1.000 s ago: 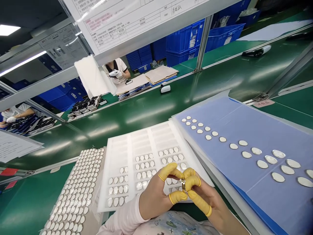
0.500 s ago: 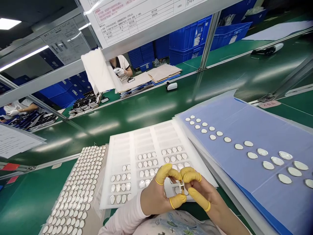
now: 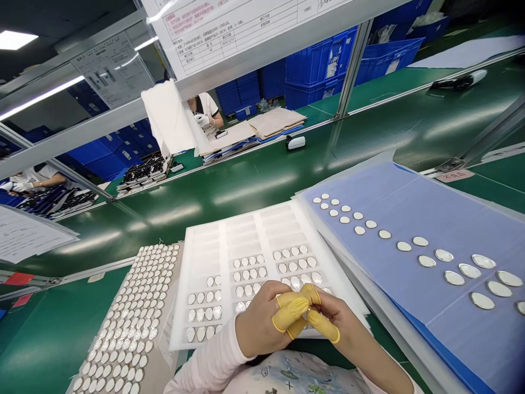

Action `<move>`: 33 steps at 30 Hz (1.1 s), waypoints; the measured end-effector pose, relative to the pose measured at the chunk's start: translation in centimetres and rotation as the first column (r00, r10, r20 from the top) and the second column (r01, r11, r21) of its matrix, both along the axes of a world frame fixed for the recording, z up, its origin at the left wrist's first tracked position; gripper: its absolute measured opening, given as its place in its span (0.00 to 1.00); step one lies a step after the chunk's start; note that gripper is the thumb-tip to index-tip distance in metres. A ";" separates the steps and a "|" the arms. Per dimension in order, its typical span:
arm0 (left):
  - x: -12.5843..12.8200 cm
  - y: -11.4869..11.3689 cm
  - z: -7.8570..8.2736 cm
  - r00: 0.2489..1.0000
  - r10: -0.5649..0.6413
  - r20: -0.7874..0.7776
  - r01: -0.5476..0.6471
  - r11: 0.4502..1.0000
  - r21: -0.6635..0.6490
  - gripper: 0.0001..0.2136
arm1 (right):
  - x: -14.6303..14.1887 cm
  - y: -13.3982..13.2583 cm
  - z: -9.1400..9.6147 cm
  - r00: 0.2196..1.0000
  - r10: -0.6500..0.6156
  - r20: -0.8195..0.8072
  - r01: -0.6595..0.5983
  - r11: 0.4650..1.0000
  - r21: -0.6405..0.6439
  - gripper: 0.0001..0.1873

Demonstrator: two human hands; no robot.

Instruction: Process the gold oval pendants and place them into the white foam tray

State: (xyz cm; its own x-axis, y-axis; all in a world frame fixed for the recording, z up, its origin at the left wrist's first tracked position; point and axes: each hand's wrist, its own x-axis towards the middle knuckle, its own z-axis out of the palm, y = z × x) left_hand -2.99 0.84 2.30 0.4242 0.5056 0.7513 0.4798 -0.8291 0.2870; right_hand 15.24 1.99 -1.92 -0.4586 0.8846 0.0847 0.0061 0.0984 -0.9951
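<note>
Joining left hand (image 3: 262, 317), right hand (image 3: 340, 323) | foam tray (image 3: 254, 235) beneath | blue sheet (image 3: 410, 208) beside

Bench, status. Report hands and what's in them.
Left hand and right hand together, yellow-cotted fingers closed, anything held hidden. Over white foam tray of silver discs.

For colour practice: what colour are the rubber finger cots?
Yellow rubber finger cots, best in the head view.

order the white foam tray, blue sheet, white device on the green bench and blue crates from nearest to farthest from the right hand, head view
1. White foam tray: beneath the right hand
2. Blue sheet: to the hand's right
3. White device: across the green bench
4. Blue crates: beyond the bench, farthest
</note>
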 end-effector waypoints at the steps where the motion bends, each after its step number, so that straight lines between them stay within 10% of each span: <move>1: 0.0 0.0 -0.2 1.000 -0.012 -0.006 0.012 1.000 0.012 0.15 | 0.1 0.0 -0.1 1.000 -0.003 0.009 0.003 1.000 0.015 0.18; 6: -0.3 -0.4 -0.8 0.992 0.120 0.025 -0.105 0.939 -0.328 0.22 | 0.6 -0.5 0.3 0.995 -0.053 0.090 0.038 0.986 0.160 0.10; 11: -1.1 -0.1 -0.2 0.976 0.126 0.178 0.085 0.532 -0.843 0.15 | 0.8 -1.0 1.0 0.980 -0.066 0.190 0.011 0.961 0.276 0.19; 14: -1.5 0.3 0.1 0.960 0.068 0.270 0.246 0.247 -0.937 0.24 | 0.5 -1.2 1.1 0.975 -0.039 0.217 -0.020 0.965 0.263 0.19; 16: -1.6 0.6 0.2 0.956 0.069 0.286 0.273 0.153 -0.950 0.27 | 0.4 -1.3 1.0 0.974 -0.017 0.227 -0.039 0.971 0.237 0.17; 23: -1.9 1.2 0.4 0.956 0.042 0.289 0.290 -0.006 -0.957 0.28 | 0.2 -1.4 1.0 0.970 -0.028 0.241 -0.034 0.969 0.247 0.18; 33: -1.5 0.9 -0.4 0.896 0.140 0.422 0.425 0.012 -0.905 0.25 | -0.7 -1.2 1.3 0.990 -0.086 0.114 0.040 0.934 0.354 0.22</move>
